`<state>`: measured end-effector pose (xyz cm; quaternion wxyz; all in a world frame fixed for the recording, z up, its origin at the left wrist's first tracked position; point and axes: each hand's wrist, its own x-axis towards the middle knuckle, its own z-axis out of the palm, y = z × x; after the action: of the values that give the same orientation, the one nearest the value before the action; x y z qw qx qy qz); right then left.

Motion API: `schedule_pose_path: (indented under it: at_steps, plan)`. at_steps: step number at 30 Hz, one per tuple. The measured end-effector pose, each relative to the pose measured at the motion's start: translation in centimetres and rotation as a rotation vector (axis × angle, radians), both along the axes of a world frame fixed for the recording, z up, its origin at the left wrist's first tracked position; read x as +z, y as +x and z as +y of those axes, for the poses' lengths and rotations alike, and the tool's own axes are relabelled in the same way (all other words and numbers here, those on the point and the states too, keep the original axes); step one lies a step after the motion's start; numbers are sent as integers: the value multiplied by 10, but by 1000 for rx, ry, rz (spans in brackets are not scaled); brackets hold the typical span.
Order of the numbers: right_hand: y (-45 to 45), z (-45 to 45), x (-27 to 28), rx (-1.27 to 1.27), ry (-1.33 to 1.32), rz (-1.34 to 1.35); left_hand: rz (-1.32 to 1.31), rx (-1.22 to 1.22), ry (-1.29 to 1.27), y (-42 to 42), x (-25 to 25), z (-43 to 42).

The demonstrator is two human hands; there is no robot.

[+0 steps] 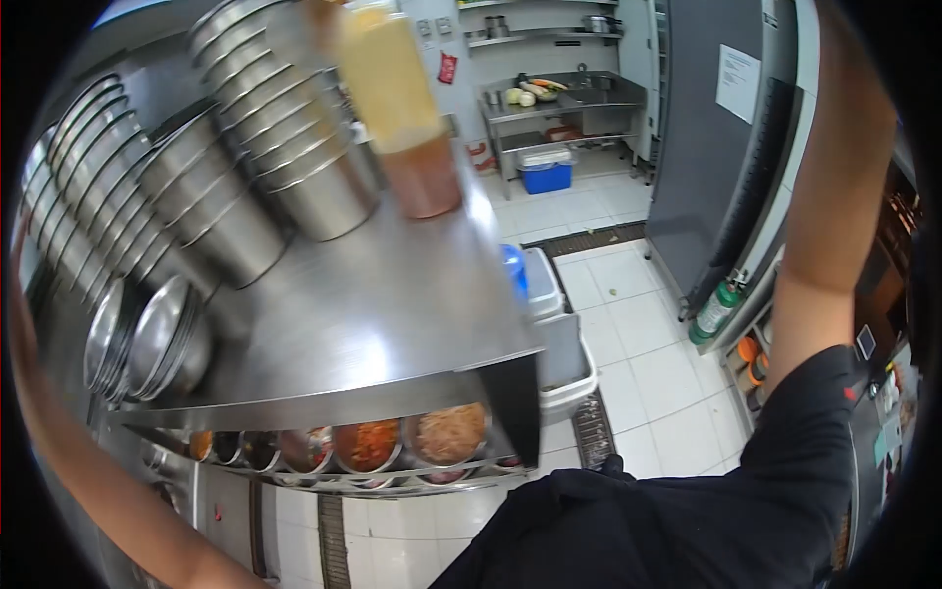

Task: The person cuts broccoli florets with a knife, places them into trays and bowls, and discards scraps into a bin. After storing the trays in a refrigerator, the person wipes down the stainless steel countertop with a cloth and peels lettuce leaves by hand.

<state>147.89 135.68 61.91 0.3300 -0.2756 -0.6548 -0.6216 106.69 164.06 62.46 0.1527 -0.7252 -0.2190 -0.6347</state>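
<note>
Hands: both out of frame, can't tell how far open or whether they hold anything; left arm (pixel 128 501) runs up the left edge past the metal bowls (pixel 172 334) and stacked metal pots (pixel 294 147), right arm (pixel 824 216) goes up out of view at the right. Pots stand in several nested columns on the steel desk (pixel 343 314), bowls tipped on their sides in front of them, blurred yellow-and-red container (pixel 417 128) just beside the pots. Food tubs (pixel 373 445) sit in a row below the desktop.

glossy metal shelf top (pixel 324 324), ribbed-looking metal containers (pixel 285 147) (faintly brushed), matt black cloth sleeve (pixel 805 422)
</note>
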Motion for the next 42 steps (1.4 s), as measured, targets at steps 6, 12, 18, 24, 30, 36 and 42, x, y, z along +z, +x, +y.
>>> schedule_pose_path:
  at_steps: [6,12,18,24,30,36,42]
  plan:
    - [113,-90,-194,-223,-226,51,276,-23,405,26,-145,-166]
    - [213,-139,-271,-106,-347,160,102,-543,543,184,-240,-249]
    - [270,-175,-294,-23,-417,290,47,-641,242,289,-316,-266]
    - [313,-157,-410,253,-489,941,506,-714,-551,462,-374,-275]
    - [298,-197,-641,-360,-512,1771,940,-997,-971,556,-498,-181]
    - [194,-359,-760,-1345,-446,2008,1589,-1239,-683,680,-536,-163]
    - [3,-456,-796,-1604,888,2938,1453,-1489,-1569,816,-637,-229]
